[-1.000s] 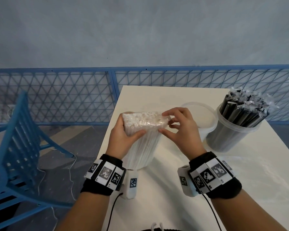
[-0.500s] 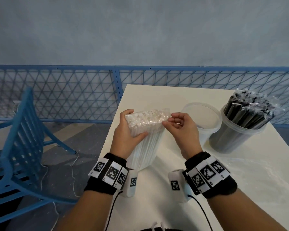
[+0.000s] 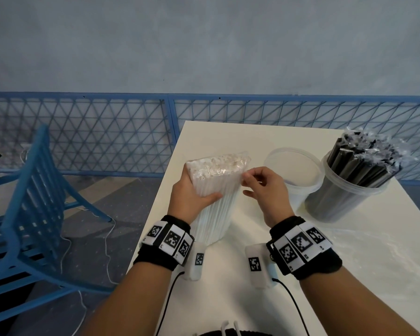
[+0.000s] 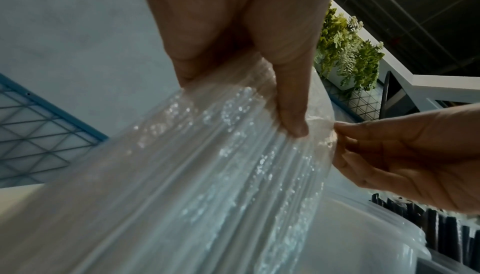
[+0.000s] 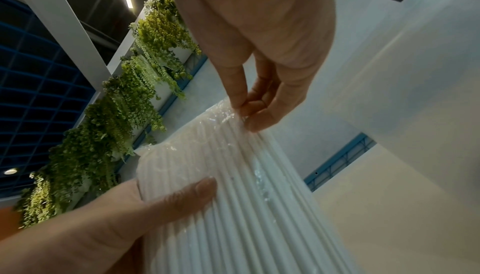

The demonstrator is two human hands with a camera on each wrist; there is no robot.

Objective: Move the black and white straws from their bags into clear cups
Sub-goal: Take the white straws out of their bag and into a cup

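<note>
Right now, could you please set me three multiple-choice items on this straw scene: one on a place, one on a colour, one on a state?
1. Where does the empty clear cup stand?
A. between the bag of white straws and the cup of black straws
B. on the blue chair
C. right of the black straws

2. What colour are the straws already in a cup?
A. white
B. black
C. blue

3. What is the right hand doing?
A. resting flat on the table
B. pinching the bag's top corner
C. holding a cup

Key: 1 A, the head view shows it between them; 2 B, dark straws fill the right cup; 3 B, its fingertips nip the plastic while the left hand holds the bag.
</note>
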